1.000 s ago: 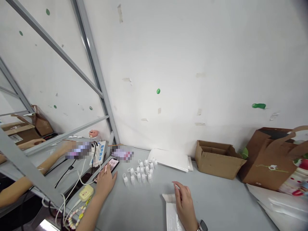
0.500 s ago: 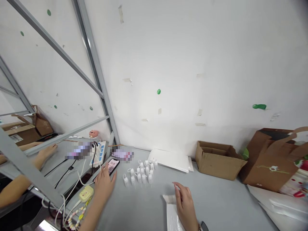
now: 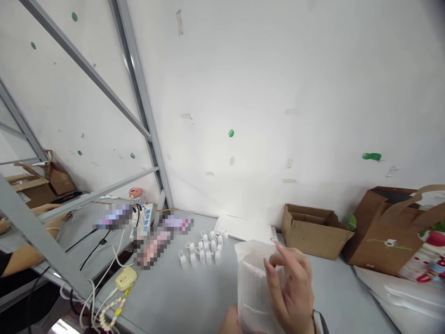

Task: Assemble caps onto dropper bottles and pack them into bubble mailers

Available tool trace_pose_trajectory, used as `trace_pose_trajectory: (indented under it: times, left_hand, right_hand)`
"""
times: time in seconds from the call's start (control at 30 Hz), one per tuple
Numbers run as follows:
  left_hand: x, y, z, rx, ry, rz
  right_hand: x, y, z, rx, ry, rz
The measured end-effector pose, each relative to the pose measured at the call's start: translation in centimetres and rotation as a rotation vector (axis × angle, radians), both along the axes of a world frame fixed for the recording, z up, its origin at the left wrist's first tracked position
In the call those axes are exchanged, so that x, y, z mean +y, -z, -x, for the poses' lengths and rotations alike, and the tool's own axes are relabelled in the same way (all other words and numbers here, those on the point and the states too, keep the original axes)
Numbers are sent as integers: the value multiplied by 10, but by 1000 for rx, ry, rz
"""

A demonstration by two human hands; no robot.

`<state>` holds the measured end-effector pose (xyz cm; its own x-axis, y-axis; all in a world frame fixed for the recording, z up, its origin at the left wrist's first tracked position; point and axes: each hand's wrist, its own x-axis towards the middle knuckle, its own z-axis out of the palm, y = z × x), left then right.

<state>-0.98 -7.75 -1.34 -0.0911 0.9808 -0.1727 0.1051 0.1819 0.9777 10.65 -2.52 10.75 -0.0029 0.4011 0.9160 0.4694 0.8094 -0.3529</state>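
Note:
A translucent white plastic bag (image 3: 255, 292) stands raised in front of me, with pale contents showing through. My left hand (image 3: 230, 321) is at its lower left edge, closed on it, mostly cut off by the frame's bottom. My right hand (image 3: 294, 287) is at the bag's right side, near its top. Its thumb and index finger are bent and apart at the tips, and the other fingers are curled at the bag. Left of the bag stand several small white bottles (image 3: 208, 256) with looped cap straps. A phone (image 3: 155, 248), pixelated, lies further left.
Against the wall are flat white sheets (image 3: 243, 226), a cardboard box (image 3: 314, 234) and a brown paper bag (image 3: 382, 232). White packages (image 3: 406, 297) lie at right. On the left are a power strip (image 3: 142, 222), cables, a yellow case (image 3: 125, 278), a metal frame and another person's arm (image 3: 31, 260).
The plastic bag has been lifted from the table to upright. My left hand has left the phone and come to the bag. My right hand has risen to the right with it.

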Motion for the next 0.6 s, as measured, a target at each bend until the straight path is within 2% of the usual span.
trace_pose_trajectory:
  times: [0.07,0.13,0.17,0.23,0.3,0.33,0.43,0.53,0.6]
  left_hand:
    - [-2,-11,3,-95,10,72]
    - [-3,-22,8,-149,-20,87]
    - [-4,-27,9,-166,-29,71]
    - [-3,-36,11,-183,-14,51]
    - [-2,-43,9,-219,57,23]
    - [-1,-46,8,-241,85,0]
    - [2,-54,2,-274,96,-65]
    - [3,-62,0,-266,84,-79]
    - [3,-65,1,-265,122,-75]
  right_hand:
    - [-3,-2,-6,145,9,118]
    - [-2,3,-12,238,-84,384]
    - [0,7,-16,244,-201,545]
    - [3,16,-20,210,-521,813]
    - [3,24,-21,212,-783,936]
    - [1,27,-19,232,-860,960]
    - [-8,31,-15,308,-914,988]
    - [-15,27,-16,347,-881,1016]
    - [-16,23,-20,336,-833,1046]
